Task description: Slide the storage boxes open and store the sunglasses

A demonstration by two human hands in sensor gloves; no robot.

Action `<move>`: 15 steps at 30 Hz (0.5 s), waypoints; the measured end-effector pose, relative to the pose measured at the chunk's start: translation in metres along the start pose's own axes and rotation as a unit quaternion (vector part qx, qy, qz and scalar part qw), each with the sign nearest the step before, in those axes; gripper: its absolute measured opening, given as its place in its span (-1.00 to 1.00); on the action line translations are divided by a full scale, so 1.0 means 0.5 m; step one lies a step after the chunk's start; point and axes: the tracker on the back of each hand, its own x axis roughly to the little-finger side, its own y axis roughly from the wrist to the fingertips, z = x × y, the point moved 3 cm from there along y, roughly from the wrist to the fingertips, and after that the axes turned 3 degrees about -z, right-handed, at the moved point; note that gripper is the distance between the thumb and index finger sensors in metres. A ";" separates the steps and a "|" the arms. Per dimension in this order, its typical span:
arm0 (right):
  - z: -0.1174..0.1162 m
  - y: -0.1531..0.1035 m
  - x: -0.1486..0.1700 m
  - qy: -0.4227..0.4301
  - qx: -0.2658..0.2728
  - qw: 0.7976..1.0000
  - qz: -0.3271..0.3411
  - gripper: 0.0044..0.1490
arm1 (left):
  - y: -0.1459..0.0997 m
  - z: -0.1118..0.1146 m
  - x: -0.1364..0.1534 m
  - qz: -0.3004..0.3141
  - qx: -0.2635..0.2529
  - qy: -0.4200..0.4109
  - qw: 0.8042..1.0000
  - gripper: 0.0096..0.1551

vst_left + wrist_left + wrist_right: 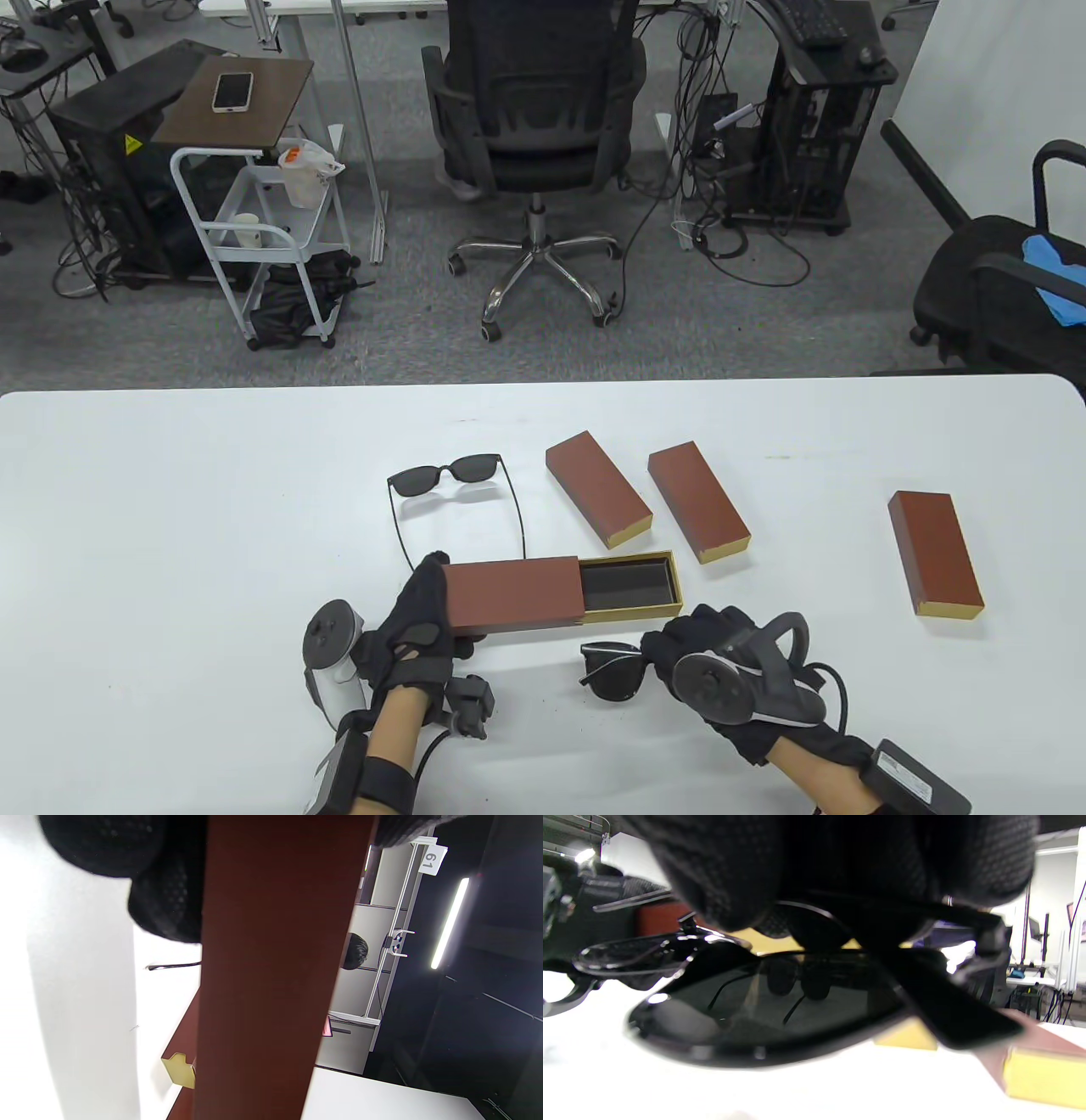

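Matt brown card sleeve (512, 597) with a gold-edged, dark-lined tray (632, 584); glossy black plastic sunglasses (763, 1014); knitted black cloth gloves (420, 620); smooth white bench (170, 526)

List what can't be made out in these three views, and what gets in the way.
- Folded sunglasses, table view: the right hand covers one lens.
- Open box, left wrist view: its brown sleeve fills the frame, hiding the tray.
- Left hand grip, left wrist view: fingers blurred and cut off by the top edge.
- Tray contents, right wrist view: the dark lens blocks it.
- Phone, table view: too small for detail.
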 end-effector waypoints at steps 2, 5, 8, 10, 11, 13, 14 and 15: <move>0.031 0.011 0.014 -0.012 0.014 1.000 -0.007 -0.53 | -0.001 -0.002 0.000 0.001 -0.001 -0.001 1.000 -0.09; 0.065 0.028 0.031 -0.026 0.030 0.999 -0.020 -0.53 | -0.001 -0.003 0.000 0.001 -0.004 -0.002 1.000 -0.09; 0.090 0.050 0.049 -0.066 0.035 0.997 -0.036 -0.53 | 0.000 -0.001 0.001 0.001 0.000 -0.003 1.000 -0.09; 0.099 0.061 0.056 -0.088 0.039 0.994 -0.041 -0.54 | -0.001 0.004 0.001 0.002 0.007 -0.004 1.000 -0.09; 0.102 0.067 0.060 -0.099 0.039 0.993 -0.046 -0.54 | -0.001 0.007 0.000 0.002 0.010 -0.003 1.000 -0.09; 0.102 0.075 0.063 -0.117 0.031 0.991 -0.049 -0.54 | -0.002 0.011 0.000 0.003 0.015 -0.005 1.000 -0.09; 0.101 0.077 0.063 -0.123 0.029 0.991 -0.048 -0.54 | -0.002 0.014 0.000 0.002 0.017 -0.005 1.000 -0.09; 0.100 0.081 0.062 -0.142 0.026 0.989 -0.045 -0.54 | -0.002 0.017 0.000 0.003 0.022 -0.006 1.000 -0.09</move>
